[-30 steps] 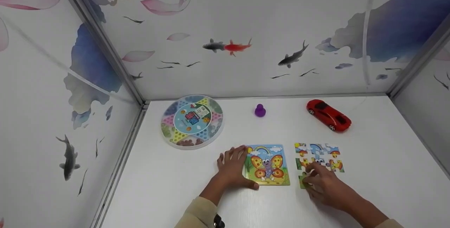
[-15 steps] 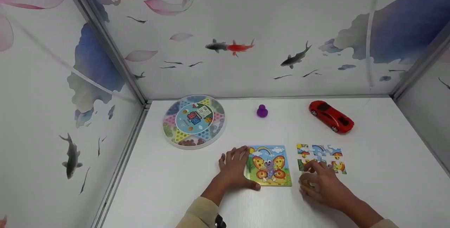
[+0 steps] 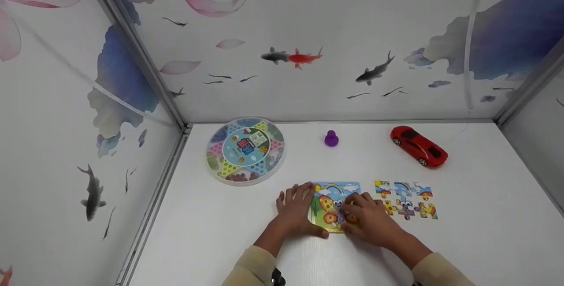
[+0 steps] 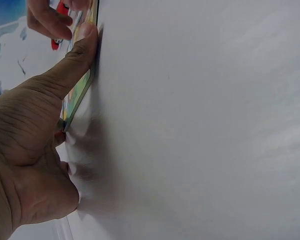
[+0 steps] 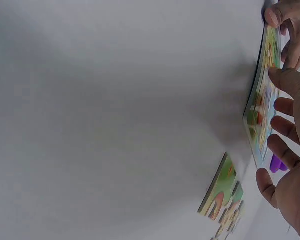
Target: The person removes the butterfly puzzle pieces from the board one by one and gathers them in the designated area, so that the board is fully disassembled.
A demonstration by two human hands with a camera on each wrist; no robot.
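Observation:
A square butterfly jigsaw puzzle (image 3: 335,188) lies flat on the white table in the head view. Along its left side rests my left hand (image 3: 293,213), fingers spread at the upper left and thumb at the lower edge. My right hand (image 3: 372,220) is over the puzzle's lower right part, fingers bent and apart; no piece shows in it. The right wrist view has its thumb tip (image 5: 275,75) at the puzzle's near edge. Loose jigsaw pieces (image 3: 405,209) lie in rows to the right, partly hidden by that hand. A green piece (image 5: 222,187) is nearest the right wrist camera.
Behind the puzzle stands a small purple peg-shaped piece (image 3: 331,139). A red toy car (image 3: 418,146) is at the back right, and a round Chinese checkers set (image 3: 246,151) at the back left. Printed wall panels (image 3: 308,96) border the table.
My right hand has moved left from the lower left loose piece onto the puzzle. My left hand stays at the puzzle's left side. The head view has shifted slightly.

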